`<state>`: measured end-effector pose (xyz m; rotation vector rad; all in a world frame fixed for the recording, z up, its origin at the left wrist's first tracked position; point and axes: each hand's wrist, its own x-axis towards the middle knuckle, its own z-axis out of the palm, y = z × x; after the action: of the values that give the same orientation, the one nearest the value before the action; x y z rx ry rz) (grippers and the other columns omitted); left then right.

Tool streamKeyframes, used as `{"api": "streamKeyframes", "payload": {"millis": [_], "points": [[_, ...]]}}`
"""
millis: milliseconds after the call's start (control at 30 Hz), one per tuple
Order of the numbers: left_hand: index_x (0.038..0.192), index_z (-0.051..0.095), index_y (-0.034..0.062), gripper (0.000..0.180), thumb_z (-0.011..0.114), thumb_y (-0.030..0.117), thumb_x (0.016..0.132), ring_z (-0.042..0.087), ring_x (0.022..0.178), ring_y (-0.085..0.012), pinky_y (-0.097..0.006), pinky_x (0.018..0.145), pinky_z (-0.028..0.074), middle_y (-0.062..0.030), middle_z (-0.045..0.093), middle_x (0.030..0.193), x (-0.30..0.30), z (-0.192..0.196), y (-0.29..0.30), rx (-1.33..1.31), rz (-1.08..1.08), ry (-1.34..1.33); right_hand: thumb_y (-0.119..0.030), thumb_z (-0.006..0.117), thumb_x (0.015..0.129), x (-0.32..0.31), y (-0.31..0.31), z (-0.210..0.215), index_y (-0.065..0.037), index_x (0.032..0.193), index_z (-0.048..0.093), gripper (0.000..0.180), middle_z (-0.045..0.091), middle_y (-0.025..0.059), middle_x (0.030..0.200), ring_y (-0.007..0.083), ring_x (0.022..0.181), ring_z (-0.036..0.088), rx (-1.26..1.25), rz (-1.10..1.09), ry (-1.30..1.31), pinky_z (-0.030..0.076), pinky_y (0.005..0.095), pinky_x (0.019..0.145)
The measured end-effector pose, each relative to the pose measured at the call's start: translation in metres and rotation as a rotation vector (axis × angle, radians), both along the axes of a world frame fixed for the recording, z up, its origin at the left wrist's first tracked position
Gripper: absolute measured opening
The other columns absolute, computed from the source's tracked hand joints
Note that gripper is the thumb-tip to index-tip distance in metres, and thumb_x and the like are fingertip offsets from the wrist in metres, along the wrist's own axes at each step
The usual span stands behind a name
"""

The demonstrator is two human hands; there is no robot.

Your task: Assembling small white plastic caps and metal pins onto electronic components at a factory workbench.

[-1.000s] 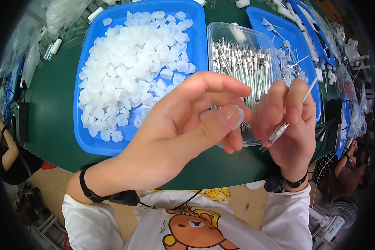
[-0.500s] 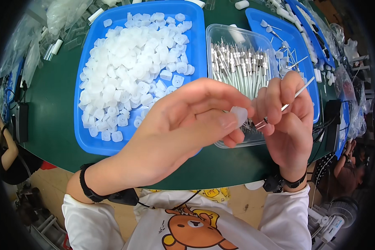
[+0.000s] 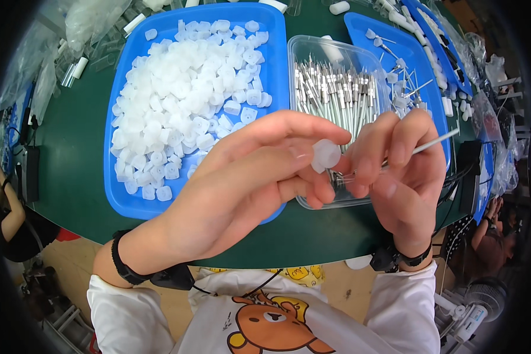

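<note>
My left hand (image 3: 242,183) pinches a translucent white plastic cap (image 3: 326,154) between thumb and fingers. Close beside it, my right hand (image 3: 410,177) grips a thin pale rod (image 3: 436,140) with fine wire-like prongs at its lower left end. Those prongs lie just below the cap; whether they touch it I cannot tell. Both hands are over the near part of a clear plastic box (image 3: 366,54), where many similar metal-tipped rods (image 3: 330,88) stand bundled. Left of it, a blue tray (image 3: 277,59) carries a heap of the same caps (image 3: 177,88).
A second blue tray (image 3: 432,103) at the right holds scattered rods with caps on. Clear bags (image 3: 91,20) and tubes lie at the far left of the green table (image 3: 71,153). Other people's arms show at the left (image 3: 13,215) and right edges.
The cap has turned in my left fingers, its round face now showing more. My right hand has tilted the rod flatter, and its prongs have shifted left.
</note>
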<state>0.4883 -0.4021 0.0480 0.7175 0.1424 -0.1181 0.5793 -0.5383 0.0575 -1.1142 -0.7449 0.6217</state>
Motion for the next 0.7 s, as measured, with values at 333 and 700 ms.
{"api": "streamKeyframes", "payload": {"millis": [333, 700], "points": [[0.102, 0.040, -0.0019, 0.033, 0.035, 0.023, 0.082, 0.049, 0.071, -0.0176, -0.027, 0.065, 0.039, -0.0131, 0.050, 0.089, -0.001, -0.002, 0.001, 0.036, -0.030, -0.048, -0.002, 0.052, 0.069, 0.000, 0.000, 0.003, -0.007, 0.085, 0.038, 0.022, 0.052, 0.0114, 0.073, 0.0167, 0.067, 0.046, 0.017, -0.052, -0.253, 0.039, 0.0283, 0.062], [0.103, 0.040, -0.0028, 0.034, 0.039, 0.023, 0.082, 0.049, 0.075, -0.0174, -0.028, 0.068, 0.039, -0.0117, 0.049, 0.088, -0.001, -0.002, -0.002, 0.045, 0.004, -0.054, 0.005, 0.051, 0.069, 0.005, -0.004, 0.003, -0.003, 0.086, 0.039, 0.021, 0.055, 0.0164, 0.078, 0.0191, 0.070, 0.050, -0.019, -0.089, -0.651, 0.041, 0.0264, 0.061]]}}
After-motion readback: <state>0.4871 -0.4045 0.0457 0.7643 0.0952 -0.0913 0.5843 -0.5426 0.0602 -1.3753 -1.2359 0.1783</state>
